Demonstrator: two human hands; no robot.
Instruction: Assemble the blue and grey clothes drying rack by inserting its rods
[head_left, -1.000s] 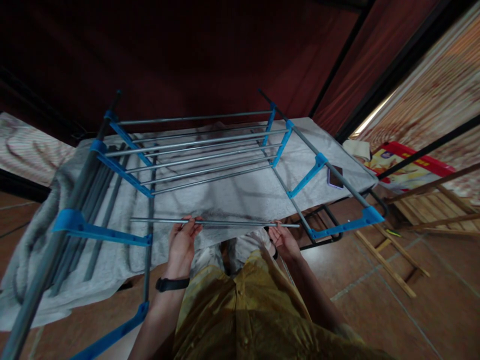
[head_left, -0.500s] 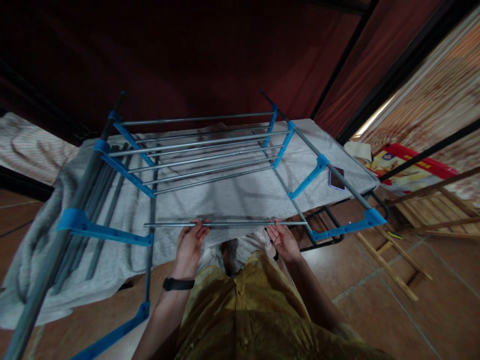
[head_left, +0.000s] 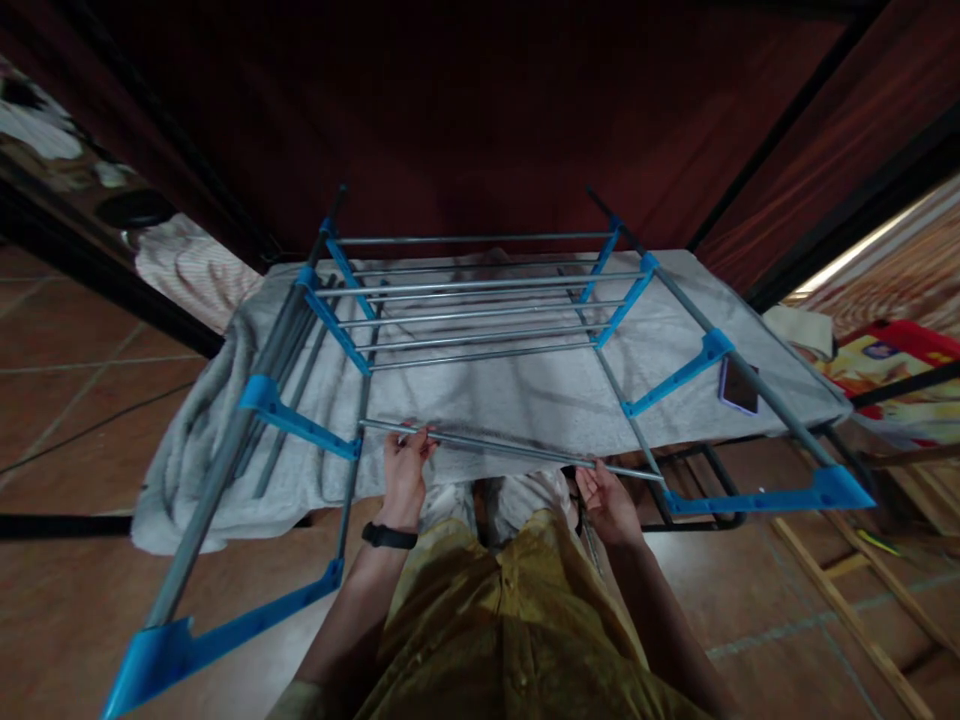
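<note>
My left hand (head_left: 407,470) pinches a thin grey metal rod (head_left: 510,447) near its left end. Towards the other end, my right hand (head_left: 609,502) has its fingers around the same rod. It slants down to the right between the two sides of a partly built rack. Beside its left end is a blue plastic bracket (head_left: 307,425); the right end lies close to another blue bracket (head_left: 765,500). Whether either end touches the frame I cannot tell. Farther back, several crossbars (head_left: 480,313) span the rack between blue brackets.
A grey blanket (head_left: 480,395) covers the surface under the rack. Loose grey tubes (head_left: 289,425) lie on its left part. A phone (head_left: 739,388) rests at the right, past the side tube. Wooden slats (head_left: 844,600) and a red-yellow package (head_left: 900,375) are at the right.
The camera view has swung left, so the scene sits farther right. The rod was nearly level; now its left end is higher and its right end lower. Both hands still hold it.
</note>
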